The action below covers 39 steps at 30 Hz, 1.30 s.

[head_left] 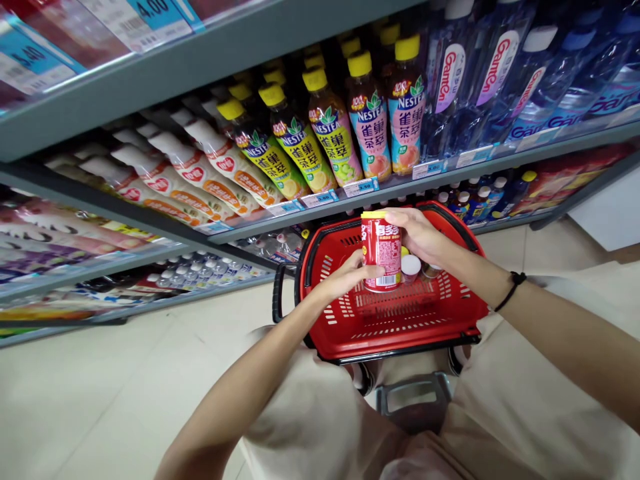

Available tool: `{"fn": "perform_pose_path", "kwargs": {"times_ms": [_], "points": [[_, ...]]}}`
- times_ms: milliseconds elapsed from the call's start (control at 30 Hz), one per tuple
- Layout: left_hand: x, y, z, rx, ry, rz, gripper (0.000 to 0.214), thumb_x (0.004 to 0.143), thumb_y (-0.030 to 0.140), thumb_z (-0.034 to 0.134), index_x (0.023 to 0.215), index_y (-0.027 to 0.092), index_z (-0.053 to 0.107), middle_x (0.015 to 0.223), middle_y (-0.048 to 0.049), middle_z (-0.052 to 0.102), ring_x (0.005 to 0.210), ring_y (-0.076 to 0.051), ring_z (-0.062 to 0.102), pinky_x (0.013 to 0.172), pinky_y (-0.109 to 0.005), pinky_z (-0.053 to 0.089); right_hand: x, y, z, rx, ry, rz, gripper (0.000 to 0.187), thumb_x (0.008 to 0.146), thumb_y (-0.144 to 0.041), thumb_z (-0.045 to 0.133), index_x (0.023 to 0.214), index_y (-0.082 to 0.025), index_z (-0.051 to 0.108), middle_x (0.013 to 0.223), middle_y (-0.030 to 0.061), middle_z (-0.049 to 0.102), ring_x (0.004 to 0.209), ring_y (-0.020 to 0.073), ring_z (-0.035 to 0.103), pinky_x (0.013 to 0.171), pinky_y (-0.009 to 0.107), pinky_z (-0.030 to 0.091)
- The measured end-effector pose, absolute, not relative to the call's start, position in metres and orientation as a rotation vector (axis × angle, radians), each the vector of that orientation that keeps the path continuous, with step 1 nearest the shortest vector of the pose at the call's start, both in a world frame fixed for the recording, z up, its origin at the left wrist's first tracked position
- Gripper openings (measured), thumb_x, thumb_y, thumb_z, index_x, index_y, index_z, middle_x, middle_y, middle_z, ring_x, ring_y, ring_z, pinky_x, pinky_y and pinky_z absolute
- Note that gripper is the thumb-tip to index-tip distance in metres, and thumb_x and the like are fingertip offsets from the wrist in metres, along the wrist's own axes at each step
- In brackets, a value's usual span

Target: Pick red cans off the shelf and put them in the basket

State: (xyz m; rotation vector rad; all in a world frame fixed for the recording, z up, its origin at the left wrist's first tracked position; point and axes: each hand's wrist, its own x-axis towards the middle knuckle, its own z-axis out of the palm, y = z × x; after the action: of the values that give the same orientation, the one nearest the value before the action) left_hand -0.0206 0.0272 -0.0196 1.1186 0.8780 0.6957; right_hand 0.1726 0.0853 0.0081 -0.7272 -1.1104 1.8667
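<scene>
Head view: your left hand (345, 277) wraps the lower half of the red can (381, 252) and your right hand (415, 233) closes around its upper end. Sharing the grip steadies the can upright, label toward you, above the red basket (465, 280). Tea bottles (333, 137) stand on shelving beyond the grip.
</scene>
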Motion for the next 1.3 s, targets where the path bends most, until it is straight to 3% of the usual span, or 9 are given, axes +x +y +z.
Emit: {"fn": "perform_pose_path", "kwargs": {"times_ms": [200,400,700,833,967,1100,1300], "points": [[-0.010,0.031,-0.008,1.022,0.739,0.656,0.072,0.080,0.071,0.065,0.113,0.008,0.074,0.099,-0.0194,0.080,0.095,-0.036,0.077,0.083,-0.042,0.060,0.169,0.088,0.004,-0.815,-0.945,1.862,0.046,0.075,-0.062,0.085,0.091,-0.021,0.076,0.085,0.0058,0.075,0.074,0.0194,0.065,0.071,0.035,0.058],[-0.005,0.031,0.002,1.019,0.683,0.626,0.073,0.083,0.072,0.058,0.108,0.005,0.074,0.095,-0.0226,0.079,0.084,-0.034,0.076,0.069,-0.038,0.058,0.164,0.095,-0.001,-0.869,-0.861,1.885,0.049,0.079,-0.068,0.078,0.100,-0.024,0.071,0.084,0.0045,0.072,0.083,0.0233,0.067,0.079,0.039,0.059],[-0.014,0.037,0.006,0.761,0.740,0.648,0.080,0.094,0.079,0.045,0.103,0.005,0.072,0.079,-0.0206,0.078,0.045,-0.016,0.062,0.040,-0.022,0.038,0.168,0.099,-0.025,-0.981,-0.661,2.039,0.042,0.085,-0.067,0.064,0.090,-0.026,0.064,0.067,-0.0006,0.061,0.067,0.0204,0.056,0.063,0.034,0.050],[-0.016,0.039,0.009,0.691,0.718,0.619,0.079,0.099,0.076,0.039,0.090,0.005,0.071,0.074,-0.0216,0.076,0.045,-0.016,0.063,0.041,-0.021,0.041,0.164,0.097,-0.025,-0.939,-0.566,2.050,0.036,0.082,-0.062,0.065,0.086,-0.026,0.063,0.072,0.0000,0.065,0.070,0.0213,0.059,0.065,0.034,0.050],[-0.015,0.040,0.006,0.696,0.697,0.630,0.070,0.101,0.070,0.045,0.102,0.005,0.071,0.077,-0.0195,0.078,0.047,-0.015,0.065,0.043,-0.019,0.043,0.163,0.094,-0.022,-0.948,-0.555,2.043,0.039,0.078,-0.063,0.069,0.085,-0.025,0.064,0.075,0.0009,0.067,0.074,0.0222,0.060,0.069,0.035,0.051],[-0.014,0.040,0.004,0.694,0.710,0.646,0.073,0.099,0.074,0.046,0.115,0.007,0.069,0.079,-0.0173,0.079,0.048,-0.015,0.065,0.044,-0.019,0.044,0.165,0.091,-0.022,-0.984,-0.571,2.037,0.039,0.076,-0.063,0.069,0.083,-0.025,0.062,0.072,0.0015,0.066,0.074,0.0223,0.059,0.071,0.035,0.050],[-0.014,0.039,0.009,0.707,0.806,0.653,0.072,0.095,0.078,0.050,0.105,0.010,0.070,0.078,-0.0147,0.078,0.049,-0.014,0.064,0.043,-0.019,0.045,0.164,0.087,-0.018,-0.969,-0.602,2.016,0.038,0.073,-0.062,0.065,0.082,-0.025,0.060,0.072,0.0029,0.066,0.075,0.0251,0.061,0.068,0.037,0.051]]}}
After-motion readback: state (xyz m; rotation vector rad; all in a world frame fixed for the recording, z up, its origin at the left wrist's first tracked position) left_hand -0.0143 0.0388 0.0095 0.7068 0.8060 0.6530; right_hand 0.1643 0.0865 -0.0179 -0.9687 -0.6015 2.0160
